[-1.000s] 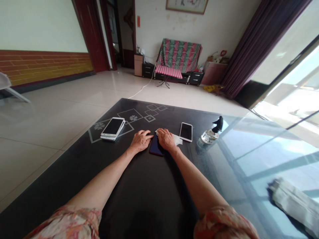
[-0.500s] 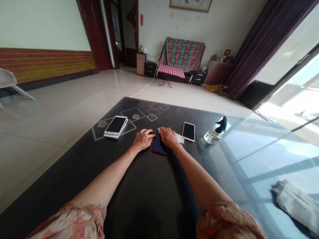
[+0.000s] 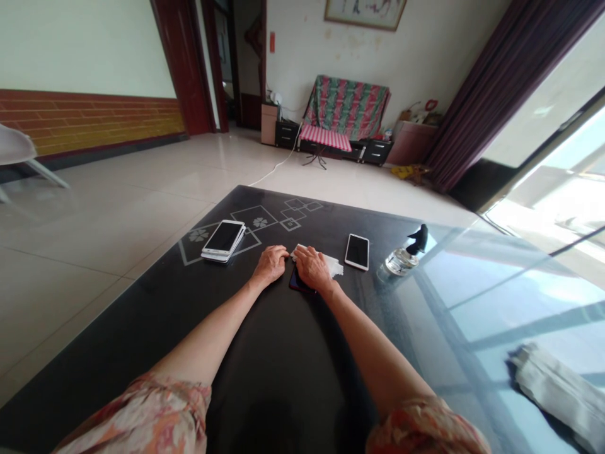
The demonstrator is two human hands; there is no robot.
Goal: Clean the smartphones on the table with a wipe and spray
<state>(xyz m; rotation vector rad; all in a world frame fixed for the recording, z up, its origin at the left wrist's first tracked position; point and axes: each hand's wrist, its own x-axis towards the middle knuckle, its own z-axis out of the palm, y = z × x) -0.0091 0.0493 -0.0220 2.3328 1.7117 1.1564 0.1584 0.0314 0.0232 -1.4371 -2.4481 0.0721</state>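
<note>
A dark phone (image 3: 297, 282) lies flat on the black glass table (image 3: 283, 366), mostly covered by my hands. My left hand (image 3: 270, 265) rests beside its left edge, fingers curled down against it. My right hand (image 3: 311, 268) lies on top of the phone, pressing a white cloth (image 3: 333, 265) that sticks out to the right of my fingers. Both hands are palm down on the table top.
A stack of white-edged phones (image 3: 223, 240) lies to the left, another white phone (image 3: 357, 251) to the right. A small clear spray bottle (image 3: 403, 255) with a black head stands further right. A grey folded cloth (image 3: 558, 391) lies at the table's near right.
My right hand with the white cloth has slid left and toward me over the dark phone, covering more of it. My left hand stays at the phone's left edge.
</note>
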